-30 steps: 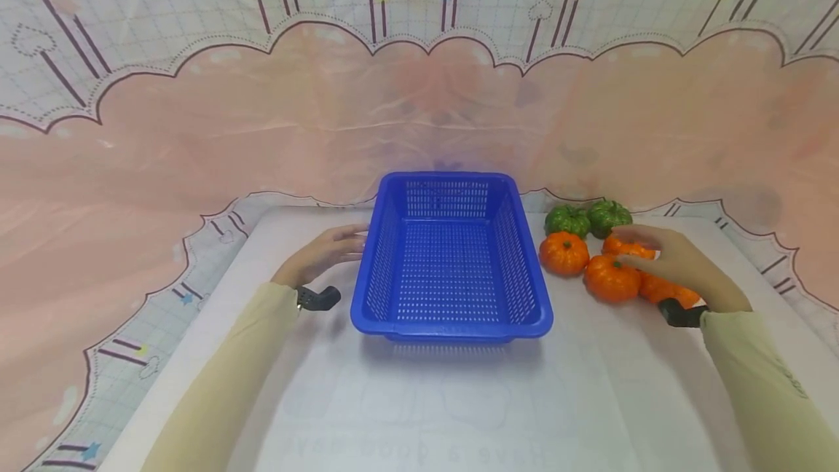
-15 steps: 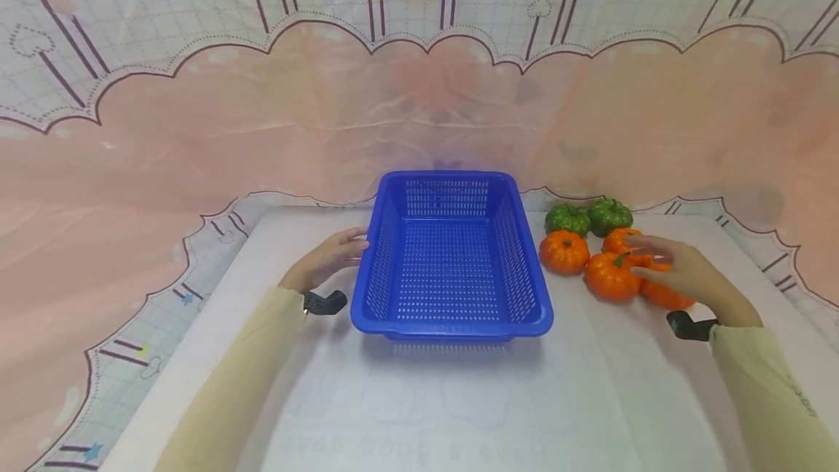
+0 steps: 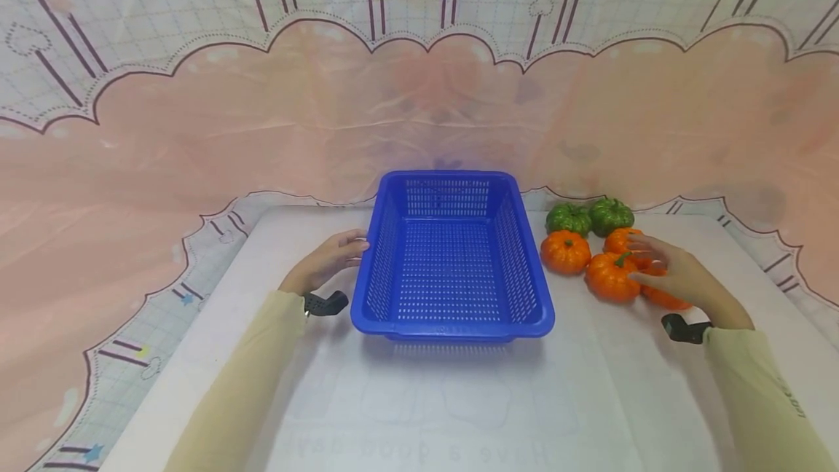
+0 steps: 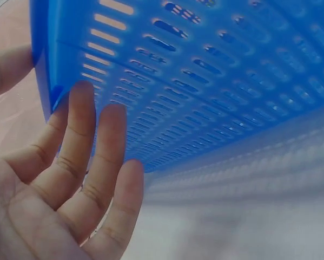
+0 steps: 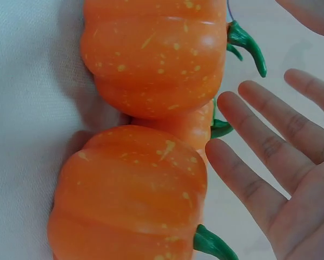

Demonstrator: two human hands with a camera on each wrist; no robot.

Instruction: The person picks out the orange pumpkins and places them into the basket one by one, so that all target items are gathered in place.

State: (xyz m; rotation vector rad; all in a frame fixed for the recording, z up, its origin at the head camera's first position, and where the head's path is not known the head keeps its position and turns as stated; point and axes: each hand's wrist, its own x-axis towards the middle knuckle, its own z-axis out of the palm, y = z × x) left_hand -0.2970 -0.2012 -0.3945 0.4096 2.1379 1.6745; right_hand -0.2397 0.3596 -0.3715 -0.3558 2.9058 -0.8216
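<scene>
A blue plastic basket (image 3: 452, 330) with slotted walls stands in the middle of the table in the head view. Beside its left wall is my left hand (image 3: 328, 261); in the left wrist view its relaxed fingers (image 4: 110, 138) lie at the slotted wall under the rim, thumb close to the rim's edge. My right hand (image 3: 675, 275) hovers over the right end of the pumpkin group, fingers spread and holding nothing. Nearest to it are an orange pumpkin (image 3: 612, 279) with a green stem, another orange pumpkin (image 3: 619, 240) behind, and a partly hidden orange pumpkin (image 3: 665, 299).
Left of these, an orange pumpkin (image 3: 566, 252) sits close to the basket's right wall. Two green pumpkins (image 3: 569, 219) stand at the back. A white cloth covers the table (image 3: 419, 406), and a patterned curtain (image 3: 419, 115) rises behind it.
My left hand has shifted slightly right, its fingertips now at the basket's rim. My right hand has drawn back a little from over the orange pumpkins. Basket and pumpkins stay in place.
</scene>
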